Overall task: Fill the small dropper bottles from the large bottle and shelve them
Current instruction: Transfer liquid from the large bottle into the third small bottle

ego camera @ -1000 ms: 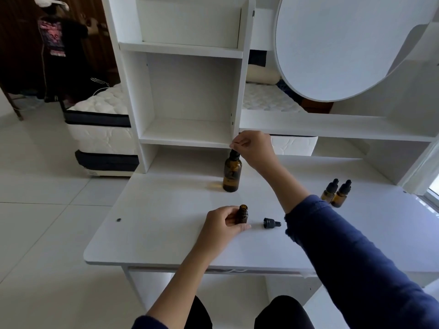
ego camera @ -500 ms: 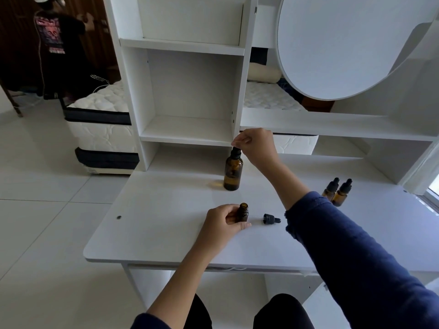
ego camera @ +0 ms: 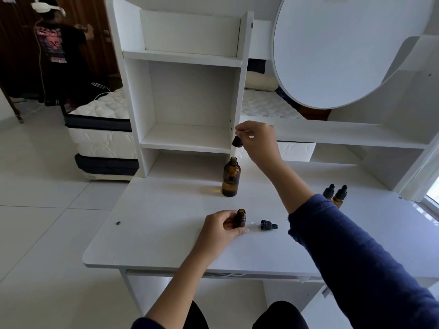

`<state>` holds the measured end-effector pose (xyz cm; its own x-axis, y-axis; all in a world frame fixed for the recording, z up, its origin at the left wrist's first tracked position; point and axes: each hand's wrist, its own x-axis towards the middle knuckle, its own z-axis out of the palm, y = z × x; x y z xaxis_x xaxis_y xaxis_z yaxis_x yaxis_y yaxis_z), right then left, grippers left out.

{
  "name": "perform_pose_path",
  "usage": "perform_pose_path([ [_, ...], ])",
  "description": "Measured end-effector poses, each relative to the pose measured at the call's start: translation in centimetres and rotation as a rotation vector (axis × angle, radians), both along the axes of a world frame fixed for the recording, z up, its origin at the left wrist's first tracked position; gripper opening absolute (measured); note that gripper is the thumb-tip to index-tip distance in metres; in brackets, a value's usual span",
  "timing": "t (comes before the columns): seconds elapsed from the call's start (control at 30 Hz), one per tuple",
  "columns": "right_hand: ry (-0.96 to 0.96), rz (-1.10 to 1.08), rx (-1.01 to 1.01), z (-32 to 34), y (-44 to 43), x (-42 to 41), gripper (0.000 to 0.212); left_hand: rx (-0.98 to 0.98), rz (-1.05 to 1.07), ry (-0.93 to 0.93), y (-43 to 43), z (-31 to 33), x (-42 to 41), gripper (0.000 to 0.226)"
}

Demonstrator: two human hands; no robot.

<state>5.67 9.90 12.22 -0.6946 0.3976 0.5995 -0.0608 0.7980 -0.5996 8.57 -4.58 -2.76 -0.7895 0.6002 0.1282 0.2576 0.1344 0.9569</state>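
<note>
Hands gripping: right hand [ego camera: 257, 142] pinching large dropper [ego camera: 237, 142], left hand [ego camera: 219, 230] holding uncapped small bottle [ego camera: 240, 218], loose dropper cap [ego camera: 267, 225] beside

Soft daylight from right, sharp, wide-angle edge distortion.

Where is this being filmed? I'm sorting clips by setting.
Probably a bedroom at home: a white dressing table with a round mirror panel and open shelves, and a quilted white mattress behind.
</note>
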Motion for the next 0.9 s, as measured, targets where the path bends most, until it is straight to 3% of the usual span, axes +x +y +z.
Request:
perform_pose_path([
  [0.43, 0.209, 0.026, 0.103, 3.9, -0.6, 3.2, 0.014, -0.007, -0.004, -0.001, 0.0, 0.1, 0.0, 0.034],
  [0.9, 0.141, 0.088, 0.11, 0.1, -0.9, 8.0, 0.012, -0.012, 0.016, 0.033, 0.0, 0.2, 0.2, 0.031],
])
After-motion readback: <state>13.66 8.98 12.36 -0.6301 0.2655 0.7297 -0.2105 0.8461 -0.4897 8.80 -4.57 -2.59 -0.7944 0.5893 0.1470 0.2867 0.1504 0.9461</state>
